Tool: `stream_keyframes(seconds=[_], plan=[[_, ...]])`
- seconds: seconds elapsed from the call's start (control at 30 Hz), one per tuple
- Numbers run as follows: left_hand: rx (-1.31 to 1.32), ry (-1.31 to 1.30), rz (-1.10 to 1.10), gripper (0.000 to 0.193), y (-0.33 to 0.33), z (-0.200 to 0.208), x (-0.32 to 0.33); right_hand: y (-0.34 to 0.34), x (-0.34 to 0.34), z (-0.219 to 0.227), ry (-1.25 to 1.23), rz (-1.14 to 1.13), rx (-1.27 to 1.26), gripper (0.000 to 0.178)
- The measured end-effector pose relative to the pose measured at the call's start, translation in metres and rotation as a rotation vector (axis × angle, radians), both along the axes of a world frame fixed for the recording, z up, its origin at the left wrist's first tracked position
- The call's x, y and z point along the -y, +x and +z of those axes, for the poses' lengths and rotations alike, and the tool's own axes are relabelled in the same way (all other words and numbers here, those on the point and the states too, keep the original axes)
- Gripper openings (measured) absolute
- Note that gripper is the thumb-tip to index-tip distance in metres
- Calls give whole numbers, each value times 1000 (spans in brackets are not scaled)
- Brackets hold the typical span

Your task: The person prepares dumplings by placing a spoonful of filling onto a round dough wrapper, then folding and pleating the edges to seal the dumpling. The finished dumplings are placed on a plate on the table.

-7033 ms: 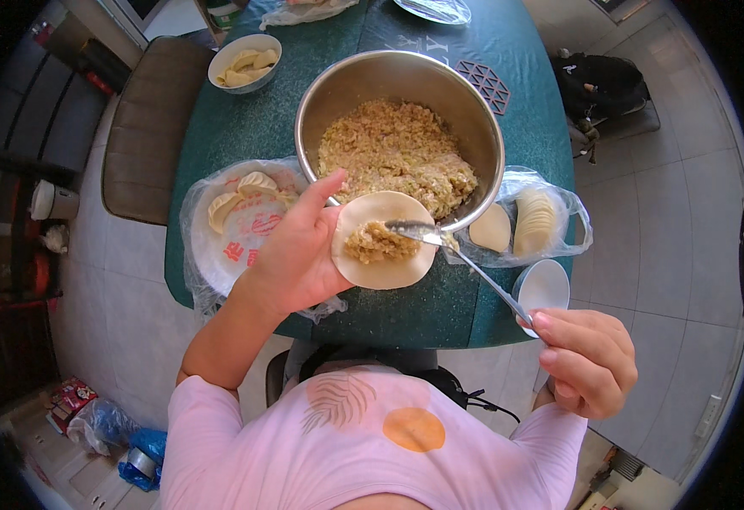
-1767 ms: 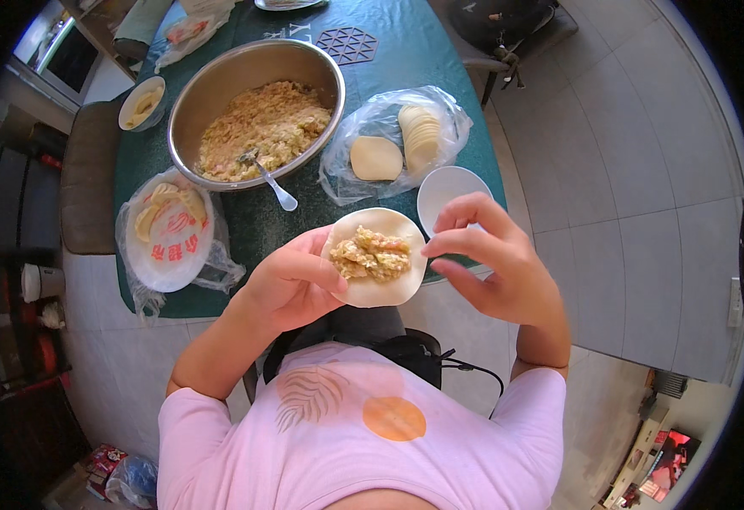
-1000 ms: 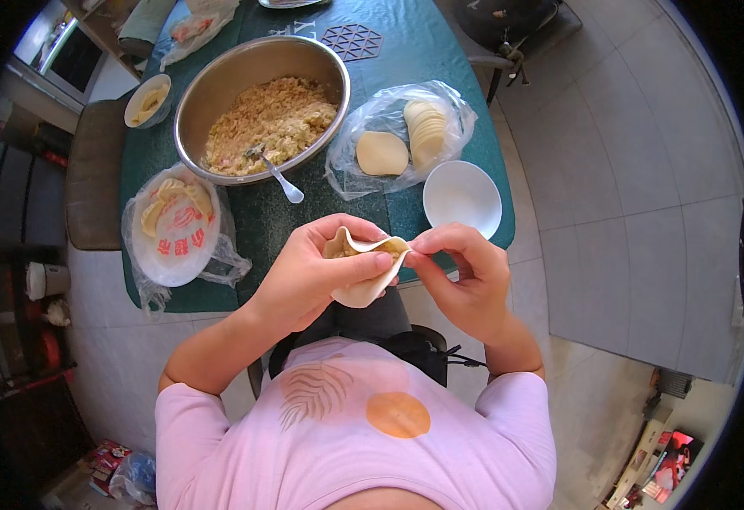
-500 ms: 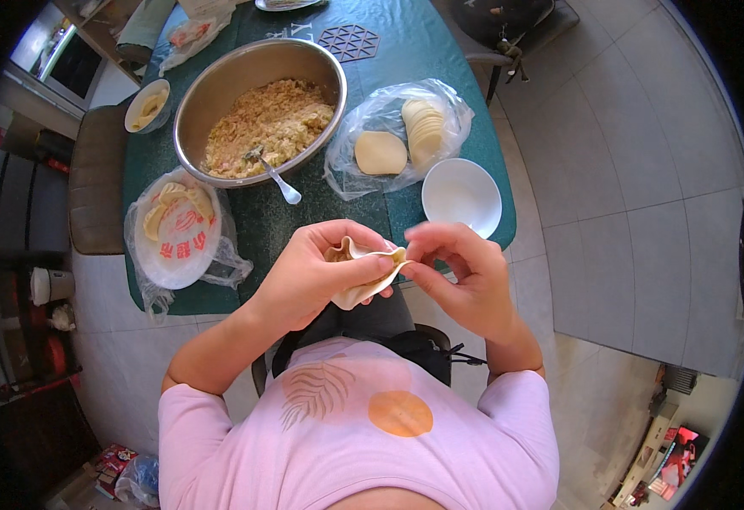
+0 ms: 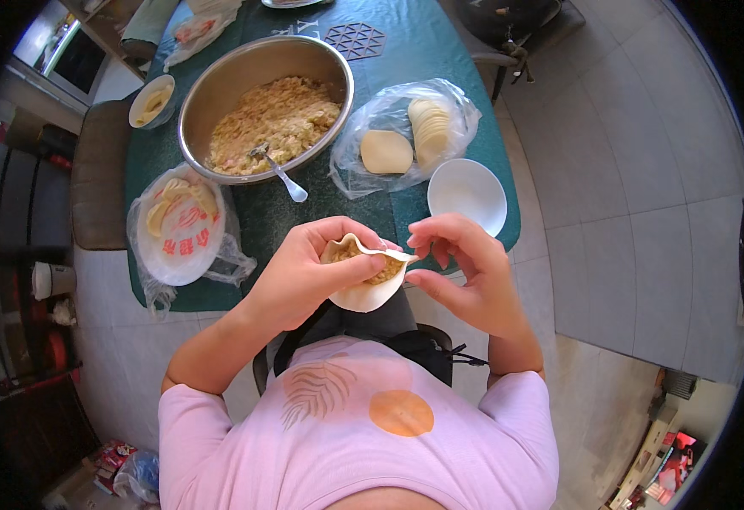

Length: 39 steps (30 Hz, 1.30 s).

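Observation:
A half-folded dumpling (image 5: 365, 296) is pinched in my left hand (image 5: 304, 268), its thumb lying across the opening. Tan minced filling (image 5: 386, 271) shows inside the pale wrapper, whose upper edge is wavy and whose right end is drawn to a point. Close by that pointed end is my right hand (image 5: 465, 272), thumb and forefinger spread apart. Its fingertips come up to the point; whether they touch it I cannot tell. Beyond my hands, round wrappers (image 5: 429, 132) lie stacked in a clear plastic bag (image 5: 352, 174), with a single wrapper (image 5: 386, 151) beside them.
A large steel basin (image 5: 187, 127) of filling holds a spoon (image 5: 291, 187). To its left are a bag-covered plate (image 5: 181, 270) with folded dumplings and a small bowl (image 5: 153, 102). A white bowl (image 5: 467, 194) stands at the right edge of the green-covered table (image 5: 278, 217).
My right thumb and forefinger have parted from their pinch on the dumpling's right end. The dumpling has tilted in my left hand, so more filling shows. The view has shifted slightly.

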State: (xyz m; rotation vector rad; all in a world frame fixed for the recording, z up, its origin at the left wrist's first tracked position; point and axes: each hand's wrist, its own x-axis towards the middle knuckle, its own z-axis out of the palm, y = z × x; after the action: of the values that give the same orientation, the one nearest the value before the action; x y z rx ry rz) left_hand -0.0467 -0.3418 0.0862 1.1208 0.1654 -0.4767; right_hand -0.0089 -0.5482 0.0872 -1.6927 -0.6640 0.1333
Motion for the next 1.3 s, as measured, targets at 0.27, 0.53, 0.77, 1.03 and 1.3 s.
stream_keyframes(seconds=[0.27,0.53,0.77,1.03,1.3], plan=[[200,89,-14,12,-6,6,2,-1,-1,4,-55,89,210,23],[274,76,-31,16,-10,9,1,-1,-3,-2,-25,49,353,21],[217,140,-22,19,-12,7,-5,-2,-6,5,-41,23,338,24],[318,135,-40,12,-16,10,-1,0,-5,11,-74,132,488,26],[451,239,-122,11,-16,10,-4,-4,-6,9,-32,146,345,25]])
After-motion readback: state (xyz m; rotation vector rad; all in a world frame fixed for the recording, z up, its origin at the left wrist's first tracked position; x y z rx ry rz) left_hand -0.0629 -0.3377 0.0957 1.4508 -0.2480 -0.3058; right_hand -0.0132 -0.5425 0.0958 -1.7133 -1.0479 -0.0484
